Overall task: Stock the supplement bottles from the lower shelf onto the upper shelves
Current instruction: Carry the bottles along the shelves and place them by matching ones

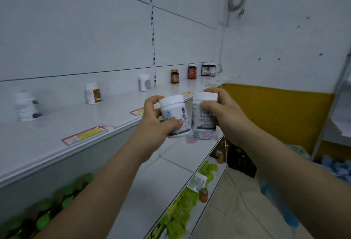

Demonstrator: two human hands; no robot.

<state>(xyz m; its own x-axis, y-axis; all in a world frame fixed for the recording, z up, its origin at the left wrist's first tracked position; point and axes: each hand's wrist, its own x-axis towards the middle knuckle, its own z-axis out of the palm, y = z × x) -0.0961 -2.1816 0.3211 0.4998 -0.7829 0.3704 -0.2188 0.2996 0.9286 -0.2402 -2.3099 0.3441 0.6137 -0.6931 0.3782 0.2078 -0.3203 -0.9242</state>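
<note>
— While you've got both hands full, tell me where things stand.

— My left hand [153, 123] is wrapped around one white bottle [175, 118], thumb across its label, and my right hand [222, 113] grips a second white bottle [204, 114] by its cap and side. I'm holding the two side by side, nearly touching, in the air just in front of the edge of the upper shelf [57, 140]. Neither is set down yet.

— What's already up there?

— A loose row, well apart from each other: a blurred white bottle [26, 106] at the far left, a white one with an orange label [93, 93], another white one [144, 82] by the slotted upright, then brown bottles [174, 76] toward the corner. Most of that shelf is bare, price tags showing along its edge.

— And below?

— A crowd of green-capped bottles [47, 206] sits on the lower shelf at my left, and green packets [182, 210] lie further right. So I'd judge this is early going: a handful placed, two in my grasp, plenty left to lift.
</note>
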